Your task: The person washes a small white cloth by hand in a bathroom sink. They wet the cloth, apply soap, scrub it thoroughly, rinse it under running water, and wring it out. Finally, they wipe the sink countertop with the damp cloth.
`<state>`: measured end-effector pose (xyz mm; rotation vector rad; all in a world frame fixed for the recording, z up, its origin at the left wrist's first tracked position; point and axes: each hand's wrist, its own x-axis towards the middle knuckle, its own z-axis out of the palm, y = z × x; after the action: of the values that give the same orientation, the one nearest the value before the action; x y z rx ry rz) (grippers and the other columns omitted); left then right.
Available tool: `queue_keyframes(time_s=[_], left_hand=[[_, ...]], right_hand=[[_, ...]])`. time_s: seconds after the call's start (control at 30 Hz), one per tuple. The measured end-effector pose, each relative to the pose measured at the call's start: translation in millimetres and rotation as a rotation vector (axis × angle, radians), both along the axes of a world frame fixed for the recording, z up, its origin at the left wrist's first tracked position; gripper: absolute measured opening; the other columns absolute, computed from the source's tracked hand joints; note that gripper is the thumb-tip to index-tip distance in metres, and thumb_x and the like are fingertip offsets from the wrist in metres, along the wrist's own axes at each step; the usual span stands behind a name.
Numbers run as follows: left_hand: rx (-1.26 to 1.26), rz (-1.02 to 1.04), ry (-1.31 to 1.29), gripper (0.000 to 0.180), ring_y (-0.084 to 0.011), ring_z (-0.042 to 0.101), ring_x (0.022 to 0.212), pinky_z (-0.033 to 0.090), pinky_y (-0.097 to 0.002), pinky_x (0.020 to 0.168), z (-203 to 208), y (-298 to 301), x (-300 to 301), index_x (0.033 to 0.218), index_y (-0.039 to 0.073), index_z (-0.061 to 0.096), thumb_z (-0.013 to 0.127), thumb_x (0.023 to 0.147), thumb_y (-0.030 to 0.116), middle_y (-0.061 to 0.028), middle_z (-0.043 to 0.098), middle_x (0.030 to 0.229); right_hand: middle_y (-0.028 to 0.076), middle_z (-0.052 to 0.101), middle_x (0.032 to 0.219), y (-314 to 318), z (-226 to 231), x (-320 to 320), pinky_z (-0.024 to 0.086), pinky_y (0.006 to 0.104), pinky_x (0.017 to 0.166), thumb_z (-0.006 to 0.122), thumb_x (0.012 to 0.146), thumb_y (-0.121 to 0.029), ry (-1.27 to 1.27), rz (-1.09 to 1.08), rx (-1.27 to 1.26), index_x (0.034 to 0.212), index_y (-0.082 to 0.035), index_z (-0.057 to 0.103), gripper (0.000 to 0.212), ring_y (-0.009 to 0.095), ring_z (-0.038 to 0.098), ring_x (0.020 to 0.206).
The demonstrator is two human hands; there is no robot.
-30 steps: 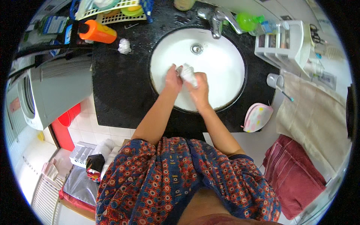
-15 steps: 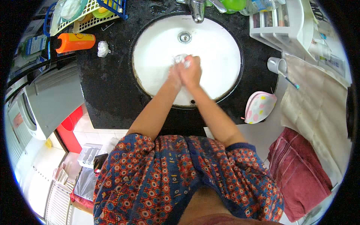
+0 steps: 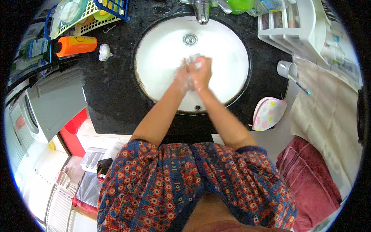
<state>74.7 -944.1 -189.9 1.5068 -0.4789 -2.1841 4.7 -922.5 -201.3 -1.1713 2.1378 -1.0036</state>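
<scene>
Over the white oval sink [image 3: 228, 54], my two hands are pressed together around a small, wet, whitish wad [image 3: 194, 57] that looks like crumpled cloth. My right hand [image 3: 201, 73] is closed like a fist, with the wad showing above and between the fingers. Pressed against it, my left hand [image 3: 181, 76] is closed on the same wad, its fingers partly hidden and smeared by motion. Beyond the hands lie the drain [image 3: 190, 39] and the metal tap [image 3: 202, 12]; I see no water stream from the tap.
On the black counter [image 3: 112, 92] at left are an orange bottle [image 3: 77, 46], a crumpled white lump [image 3: 104, 52] and a plastic basket [image 3: 87, 15]. At right stand a drawer unit [image 3: 286, 31] and a white cup [image 3: 286, 69], with a dotted pouch [image 3: 269, 113] nearer me.
My hands have shifted slightly, and the wad has turned between them, now showing greyer and stretching lower between the palms. The whole view has tilted a little.
</scene>
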Motion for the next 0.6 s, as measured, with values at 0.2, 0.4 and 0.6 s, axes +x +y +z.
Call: queue_keyframes(time_s=[0.2,0.4,0.6], left_hand=[[0.223,0.410,0.325,0.055,-0.0242,0.051,0.113,0.047,-0.0430,0.092,-56,13,6,0.133,0.010,0.041,0.027,0.099,0.050,-0.0104,0.050,0.128],[0.236,0.301,0.280,0.036,-0.0232,0.052,0.110,0.045,-0.0393,0.094,-58,16,21,0.127,0.008,0.045,0.037,0.101,0.031,-0.0083,0.054,0.120],[0.203,0.387,0.400,0.042,-0.0231,0.052,0.111,0.044,-0.0375,0.096,-48,19,16,0.129,0.005,0.042,0.039,0.100,0.036,-0.0092,0.052,0.124]], right_hand=[[0.014,0.051,0.095,-3,1,11,0.047,0.0441,0.075,0.065,0.075,-0.012,0.056,0.055,0.074,0.089,-0.008,0.050,0.021,0.036,0.056,0.083],[0.014,0.048,0.093,25,16,37,0.047,0.0435,0.073,0.068,0.075,-0.018,-0.013,0.099,-0.009,0.088,-0.009,0.050,0.025,0.035,0.056,0.084],[0.015,0.057,0.087,-11,-22,-31,0.046,0.0412,0.077,0.065,0.080,-0.015,-0.049,0.005,0.100,0.086,-0.005,0.055,0.016,0.034,0.057,0.086]])
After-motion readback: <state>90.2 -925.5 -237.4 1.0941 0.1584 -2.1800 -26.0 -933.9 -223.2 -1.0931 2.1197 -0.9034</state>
